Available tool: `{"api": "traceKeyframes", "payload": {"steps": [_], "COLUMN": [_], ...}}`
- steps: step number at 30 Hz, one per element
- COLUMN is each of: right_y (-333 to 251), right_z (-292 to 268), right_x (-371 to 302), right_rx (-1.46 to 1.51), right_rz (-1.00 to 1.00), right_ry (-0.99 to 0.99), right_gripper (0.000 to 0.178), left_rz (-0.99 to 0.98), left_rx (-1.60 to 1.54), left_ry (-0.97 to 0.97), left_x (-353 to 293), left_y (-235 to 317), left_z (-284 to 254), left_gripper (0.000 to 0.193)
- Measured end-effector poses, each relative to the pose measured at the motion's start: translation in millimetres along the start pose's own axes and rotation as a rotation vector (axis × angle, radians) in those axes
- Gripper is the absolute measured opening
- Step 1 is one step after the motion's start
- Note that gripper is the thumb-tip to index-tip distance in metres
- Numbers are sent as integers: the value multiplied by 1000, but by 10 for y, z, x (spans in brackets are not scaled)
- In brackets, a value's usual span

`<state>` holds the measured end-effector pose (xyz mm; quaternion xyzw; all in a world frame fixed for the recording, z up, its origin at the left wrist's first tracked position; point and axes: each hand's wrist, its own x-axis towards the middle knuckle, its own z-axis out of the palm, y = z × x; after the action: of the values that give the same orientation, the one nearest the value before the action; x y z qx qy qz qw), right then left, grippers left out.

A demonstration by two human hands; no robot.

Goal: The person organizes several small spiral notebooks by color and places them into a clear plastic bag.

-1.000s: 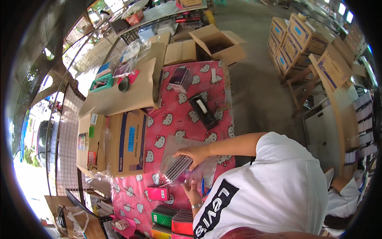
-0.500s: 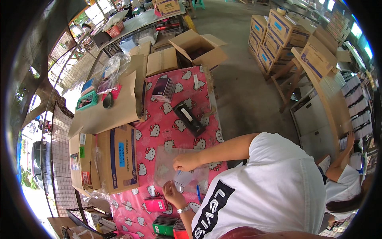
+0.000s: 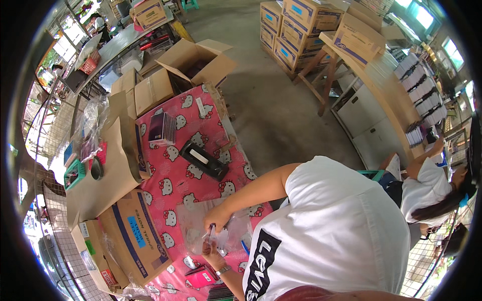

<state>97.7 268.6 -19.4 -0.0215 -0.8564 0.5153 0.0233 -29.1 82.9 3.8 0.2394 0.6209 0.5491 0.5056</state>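
Both hands meet over a clear plastic sheet (image 3: 189,232) on the pink patterned table cover. My right hand (image 3: 217,218), coming in from above, has its fingers closed in a pinch. Just below it, my left hand (image 3: 213,254), with a metal watch at the wrist, is pinched too. Between their fingertips is a small whitish, partly see-through piece, too blurred to name. A whitish notepad (image 3: 223,238) lies beside the fingers, partly hidden. Close by are a blue pen (image 3: 245,247) and, below my left hand, some pink notebooks (image 3: 201,278).
Farther up the table sit a black holder (image 3: 203,160) and a stack of dark notebooks (image 3: 161,129). Cardboard boxes (image 3: 135,241) line the left side; an open carton (image 3: 198,62) stands beyond. A co-worker (image 3: 429,188) in white sits at the right by a wooden table (image 3: 369,75).
The view has shifted, so the table appears farther left and the co-worker shows more. My hands have come together, fingertips meeting at the small whitish piece.
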Motion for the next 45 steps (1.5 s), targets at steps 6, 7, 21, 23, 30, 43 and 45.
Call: {"api": "traceKeyframes", "payload": {"steps": [6, 7, 21, 23, 30, 43, 45], "right_y": [-374, -396, -305, -259, -405, 561, 476], "right_z": [-21, -3, 136, 291, 470, -923, -916], "right_x": [16, -20, -404, -349, -202, -988, -1049], "right_rx": [-105, -133, -422, -332, -309, -65, 658], "right_rz": [-49, -57, -475, -368, -83, 752, 914], "right_ry": [148, 177, 218, 304, 615, 1324, 1003], "right_gripper": [18, 17, 30, 24, 13, 26, 22], "left_rz": [307, 341, 621, 573, 293, 147, 212], "left_rx": [694, 905, 941, 880, 830, 978, 944], "left_ry": [225, 281, 114, 194, 536, 340, 240], "left_x": [17, -27, -361, -313, -356, -116, -85], "left_y": [180, 253, 87, -60, 90, 343, 257], "left_z": [124, 185, 252, 170, 348, 324, 134], "left_gripper": [20, 18, 27, 22, 15, 35, 39]}}
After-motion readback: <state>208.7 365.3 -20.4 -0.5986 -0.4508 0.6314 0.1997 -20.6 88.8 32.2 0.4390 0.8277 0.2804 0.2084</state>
